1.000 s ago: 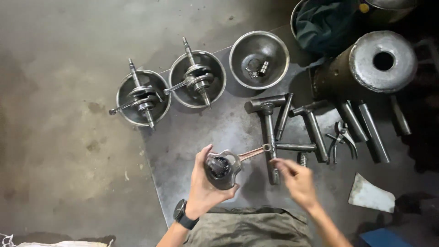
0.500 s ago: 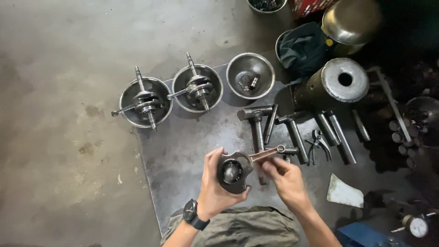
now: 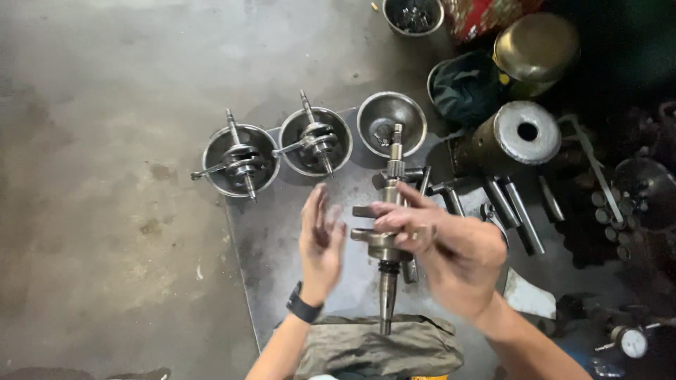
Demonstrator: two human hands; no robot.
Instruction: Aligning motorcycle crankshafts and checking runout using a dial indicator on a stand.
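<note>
My right hand (image 3: pixel 440 250) grips a metal crankshaft (image 3: pixel 386 239) by its middle webs, held upright over a grey metal sheet (image 3: pixel 274 246), one shaft end pointing toward me and the other away. My left hand (image 3: pixel 320 239), with a black wristwatch on its wrist, is open and flat just left of the crankshaft, palm turned toward it, and appears not to touch it. A grey cloth (image 3: pixel 373 345) lies over my lap below both hands.
Two steel bowls (image 3: pixel 239 160) (image 3: pixel 315 141) each hold a crankshaft; a third bowl (image 3: pixel 391 123) holds small parts. Hammers and rods (image 3: pixel 510 211) lie to the right. A metal cylinder (image 3: pixel 514 141), brass pot (image 3: pixel 539 46), dial gauge (image 3: pixel 631 343) and white rag (image 3: pixel 529 295) crowd the right side.
The crankshaft was in my left hand with the right hand at its rod end. It now stands upright in my right hand and the left hand has let go and opened.
</note>
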